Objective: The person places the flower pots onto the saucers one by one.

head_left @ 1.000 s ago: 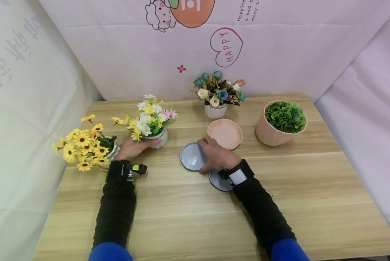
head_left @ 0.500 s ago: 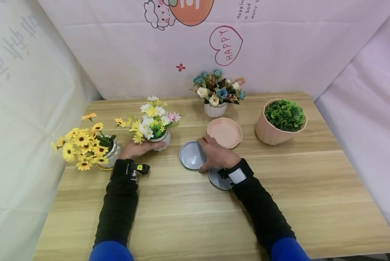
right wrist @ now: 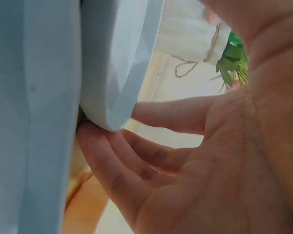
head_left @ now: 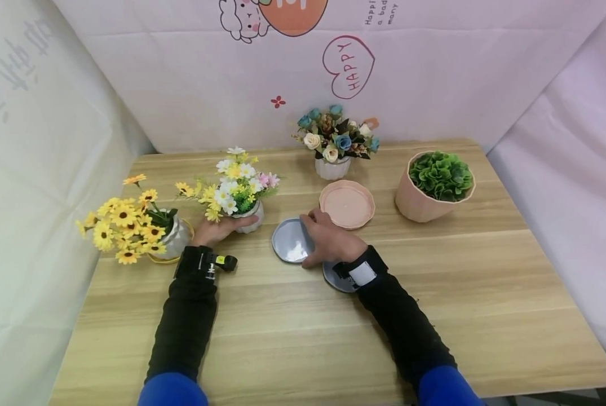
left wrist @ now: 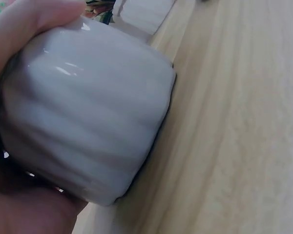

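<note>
Hands point(head_left: 328, 239) on saucer point(head_left: 288, 241), pot point(head_left: 249, 217)

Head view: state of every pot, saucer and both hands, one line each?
Daisy pot: upright, gripped by the left hand.
Upper grey saucer: tilted, edge raised, held by the right hand.
Lower grey saucer: flat on the table, partly under the wrist.
Pink saucer: flat, empty.
Sunflower pot: upright, untouched.
Rose pot: upright.
Green plant pot: upright.

Front table point(head_left: 308, 338) free; pots point(head_left: 424, 203) crowd back & left.
</note>
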A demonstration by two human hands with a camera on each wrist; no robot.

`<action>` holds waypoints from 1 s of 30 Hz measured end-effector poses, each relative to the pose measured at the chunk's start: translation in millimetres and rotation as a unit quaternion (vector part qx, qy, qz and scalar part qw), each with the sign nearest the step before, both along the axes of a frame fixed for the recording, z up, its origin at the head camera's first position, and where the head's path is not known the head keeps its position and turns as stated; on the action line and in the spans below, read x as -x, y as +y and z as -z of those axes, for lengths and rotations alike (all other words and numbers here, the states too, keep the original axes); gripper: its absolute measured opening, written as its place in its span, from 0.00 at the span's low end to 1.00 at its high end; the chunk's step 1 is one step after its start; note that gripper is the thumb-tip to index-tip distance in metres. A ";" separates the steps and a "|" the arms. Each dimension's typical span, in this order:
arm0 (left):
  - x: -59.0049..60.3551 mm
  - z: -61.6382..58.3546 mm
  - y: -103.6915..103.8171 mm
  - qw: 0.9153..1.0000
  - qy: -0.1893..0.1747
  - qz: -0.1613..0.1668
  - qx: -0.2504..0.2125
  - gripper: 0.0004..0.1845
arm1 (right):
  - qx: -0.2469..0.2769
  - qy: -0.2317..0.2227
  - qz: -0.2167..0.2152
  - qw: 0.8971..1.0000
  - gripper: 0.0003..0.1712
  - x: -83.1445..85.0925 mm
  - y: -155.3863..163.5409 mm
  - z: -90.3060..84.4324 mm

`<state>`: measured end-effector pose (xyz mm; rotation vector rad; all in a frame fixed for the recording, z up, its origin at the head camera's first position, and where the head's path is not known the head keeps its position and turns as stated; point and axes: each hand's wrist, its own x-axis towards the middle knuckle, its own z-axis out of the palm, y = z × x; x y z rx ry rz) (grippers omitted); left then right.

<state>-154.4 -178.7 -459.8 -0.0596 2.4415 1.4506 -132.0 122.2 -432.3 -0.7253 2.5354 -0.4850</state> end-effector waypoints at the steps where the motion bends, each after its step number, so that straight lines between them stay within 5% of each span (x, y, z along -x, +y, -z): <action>1: -0.8 0.4 0.4 1.000 0.004 -0.001 -0.003 0.64 | -0.003 0.004 0.001 1.000 0.67 -0.4 -0.7 0.6; 9: -5.7 -5.7 8.6 0.998 0.050 0.013 -0.018 0.61 | -0.009 0.029 -0.005 1.000 0.69 -0.9 -3.8 3.9; 19: -22.8 -56.4 36.8 0.994 0.064 0.051 -0.072 0.53 | 0.024 -0.019 0.005 1.000 0.69 6.1 7.3 1.8; 30: -30.1 -55.5 65.3 0.984 0.040 0.095 -0.143 0.46 | 0.047 -0.047 -0.021 0.998 0.66 17.9 18.5 1.0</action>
